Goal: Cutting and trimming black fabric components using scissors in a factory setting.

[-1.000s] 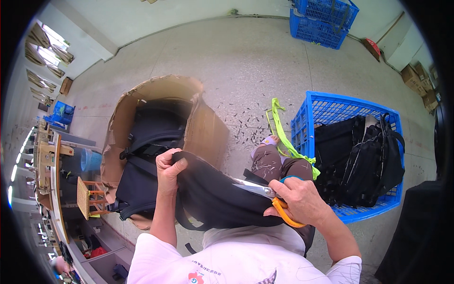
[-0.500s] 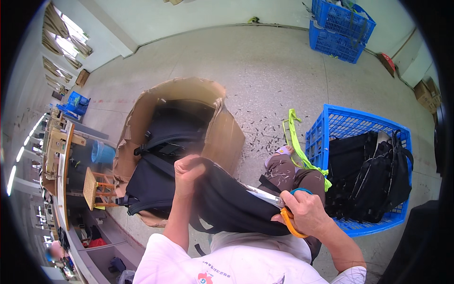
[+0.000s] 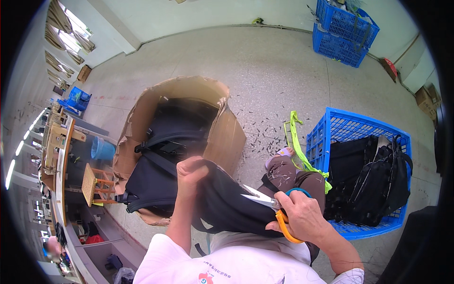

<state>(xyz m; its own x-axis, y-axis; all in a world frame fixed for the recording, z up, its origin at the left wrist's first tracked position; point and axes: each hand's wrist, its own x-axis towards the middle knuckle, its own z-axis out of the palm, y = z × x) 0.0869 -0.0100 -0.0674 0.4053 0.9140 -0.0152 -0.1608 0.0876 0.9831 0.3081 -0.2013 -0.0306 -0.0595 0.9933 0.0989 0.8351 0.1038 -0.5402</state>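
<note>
The person's left hand (image 3: 191,170) is closed in a fist, clamped on the upper left end of a large, soft, black fabric piece (image 3: 231,210); the fabric right beside the fist is blurred. The piece spreads across the lap, close against the white shirt (image 3: 222,265), between the box and the crate on the floor.

The right hand (image 3: 300,213) is wrapped around a pair of metal scissors with one orange and one teal handle loop (image 3: 276,204). Their blades stand slightly apart and point left, over the upper edge of the fabric; whether any cloth lies between them, I cannot tell.

To the left, a torn-edged brown cardboard box (image 3: 229,142) stands open on the floor, its near right corner just behind the left fist. Black bags with straps (image 3: 175,137) fill it and spill over its near edge.

To the right, a blue lattice-walled plastic crate (image 3: 373,231) holds a heap of black bags with pale edges (image 3: 366,189). A neon-yellow fabric strip (image 3: 299,151) runs from the floor to the crate's near left side, beside the brown trousers (image 3: 283,175). Small dark scraps (image 3: 265,135) lie scattered between box and crate.
</note>
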